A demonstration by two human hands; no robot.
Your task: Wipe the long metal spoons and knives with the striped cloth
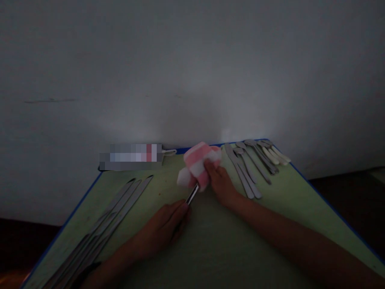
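My left hand point(171, 222) is closed around the shiny handle of a piece of metal cutlery point(192, 194) over the middle of the table. Its far end disappears into a pink-and-white striped cloth point(198, 162), so I cannot tell whether it is a knife or a spoon. My right hand point(221, 180) pinches that cloth around the hidden end, thumb and fingers pressed on the fabric. Just right of the cloth lie metal knives point(240, 172) and several spoons point(254, 160), some with white handles point(275, 154). Left of my left hand, several long metal knives point(120, 208) lie slantwise.
The pale green table point(210, 249) has a blue edge and stands against a grey wall point(192, 72). At its back left corner is a blurred-out box-like object point(132, 157) with a white cord loop point(170, 152). The light is dim.
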